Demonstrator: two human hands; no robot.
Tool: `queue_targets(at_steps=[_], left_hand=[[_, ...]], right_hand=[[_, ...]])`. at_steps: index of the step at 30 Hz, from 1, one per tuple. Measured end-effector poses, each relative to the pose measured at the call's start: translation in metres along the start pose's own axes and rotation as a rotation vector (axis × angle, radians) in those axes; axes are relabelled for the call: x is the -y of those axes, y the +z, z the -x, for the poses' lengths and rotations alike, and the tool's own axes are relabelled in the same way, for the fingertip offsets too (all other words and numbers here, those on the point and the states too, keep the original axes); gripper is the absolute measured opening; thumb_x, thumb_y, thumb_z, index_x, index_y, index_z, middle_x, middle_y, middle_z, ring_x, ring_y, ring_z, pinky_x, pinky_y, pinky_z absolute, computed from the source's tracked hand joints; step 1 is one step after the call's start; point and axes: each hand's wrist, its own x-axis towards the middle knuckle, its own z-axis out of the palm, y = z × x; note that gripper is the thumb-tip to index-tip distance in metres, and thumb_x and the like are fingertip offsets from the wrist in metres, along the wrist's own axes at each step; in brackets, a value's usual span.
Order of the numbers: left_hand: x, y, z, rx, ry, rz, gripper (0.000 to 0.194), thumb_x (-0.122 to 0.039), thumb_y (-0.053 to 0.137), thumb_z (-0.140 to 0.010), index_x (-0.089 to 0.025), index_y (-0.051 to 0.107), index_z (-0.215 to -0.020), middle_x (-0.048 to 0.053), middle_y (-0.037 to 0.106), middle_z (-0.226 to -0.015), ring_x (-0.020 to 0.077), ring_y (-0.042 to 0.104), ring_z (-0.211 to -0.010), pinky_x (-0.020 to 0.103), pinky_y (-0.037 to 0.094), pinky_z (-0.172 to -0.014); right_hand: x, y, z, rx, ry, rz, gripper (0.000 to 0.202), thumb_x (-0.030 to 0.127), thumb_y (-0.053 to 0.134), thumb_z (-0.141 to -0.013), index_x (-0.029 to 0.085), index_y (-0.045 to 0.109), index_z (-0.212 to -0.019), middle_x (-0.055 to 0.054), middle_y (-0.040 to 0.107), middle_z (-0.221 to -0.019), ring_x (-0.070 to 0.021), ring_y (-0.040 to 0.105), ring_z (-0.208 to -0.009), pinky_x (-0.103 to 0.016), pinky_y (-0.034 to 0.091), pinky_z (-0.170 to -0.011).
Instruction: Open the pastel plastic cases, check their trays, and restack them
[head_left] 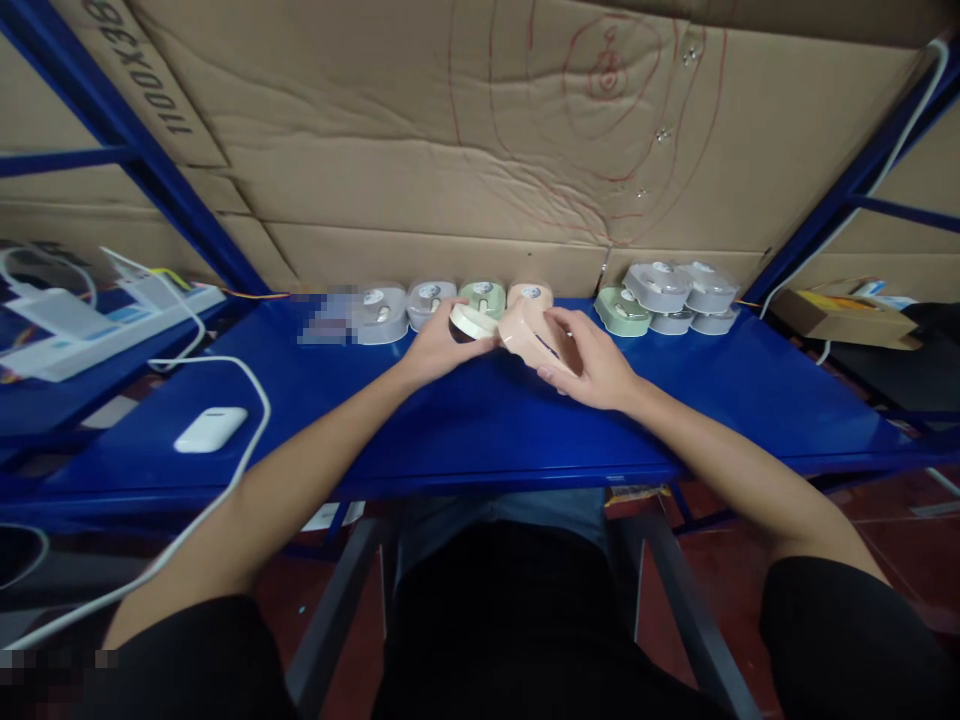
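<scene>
My left hand point(444, 345) is closed on a small round cream-white piece point(473, 322), dark on its underside. Just right of it, my right hand point(594, 360) grips a peach-coloured plastic case point(532, 335), tilted, with a dark line along its side. Both are held above the blue table point(480, 430), close to each other. Behind them stand a green case point(482, 295), another peach case point(531, 294) and grey cases point(382, 315) with clear lids and round labels. What exactly the cream piece is, I cannot make out.
Several grey cases point(660, 287) are stacked at the back right beside a green case point(622, 312). On the left lie a white earbud case point(211, 430), a white cable point(262, 400) and a power strip point(112, 335). A cardboard wall point(420, 190) closes off the back.
</scene>
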Motion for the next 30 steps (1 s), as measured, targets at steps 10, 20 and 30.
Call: queue_targets(at_steps=[10,20,30], left_hand=[[0.005,0.003,0.001,0.046,-0.004,-0.175,0.1,-0.067,0.103,-0.07,-0.019,0.061,-0.147,0.021,0.074,-0.15,0.0479,0.07,-0.144,0.065,0.058,-0.123],[-0.006,0.0,-0.003,0.158,0.086,-0.182,0.068,-0.059,0.1,-0.071,-0.022,0.078,-0.123,0.013,0.087,-0.123,0.042,0.08,-0.12,0.056,0.066,-0.104],[-0.012,0.003,0.0,0.237,0.043,-0.223,0.066,-0.06,0.098,-0.077,-0.022,0.08,-0.128,0.014,0.088,-0.132,0.042,0.082,-0.128,0.05,0.068,-0.104]], right_hand=[[0.008,0.004,0.004,0.317,-0.198,-0.054,0.113,0.084,0.089,-0.089,0.024,0.054,-0.177,-0.023,0.073,-0.164,-0.0468,0.075,-0.142,-0.066,0.063,-0.117],[-0.007,0.0,-0.005,0.101,-0.048,0.082,0.066,0.066,0.044,-0.12,0.017,0.072,-0.156,-0.022,0.081,-0.145,-0.0421,0.075,-0.135,-0.065,0.059,-0.12],[-0.065,-0.019,-0.01,0.359,0.44,0.303,0.11,0.074,0.091,-0.087,0.008,0.059,-0.169,-0.031,0.074,-0.154,-0.0531,0.071,-0.144,-0.067,0.06,-0.122]])
